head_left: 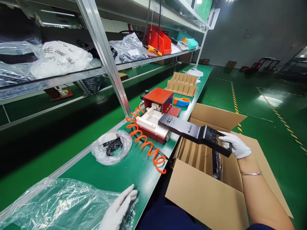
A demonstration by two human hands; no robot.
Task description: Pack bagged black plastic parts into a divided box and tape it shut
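Note:
My right hand [235,145], in a white glove, is closed round the handle of a black handheld metal detector [184,126]. The detector's broad flat end points left and reaches over the front of a red and white press fixture [153,119]. Beneath the detector lies an open cardboard box [206,195] with divider slots and a plastic-wrapped black item [217,164] inside. My left hand [118,209], also gloved, has its fingers stretched out at the bench's near edge. It is over or against a clear plastic bag [64,204]; whether it presses on the bag I cannot tell.
A clear bag of small black parts [111,147] sits on the green bench beside a coiled orange air hose [144,140]. Behind the fixture are an orange and blue tape roll or tool [181,102] and a cardboard divider [182,83]. A metal upright [103,54] carries the loaded shelf.

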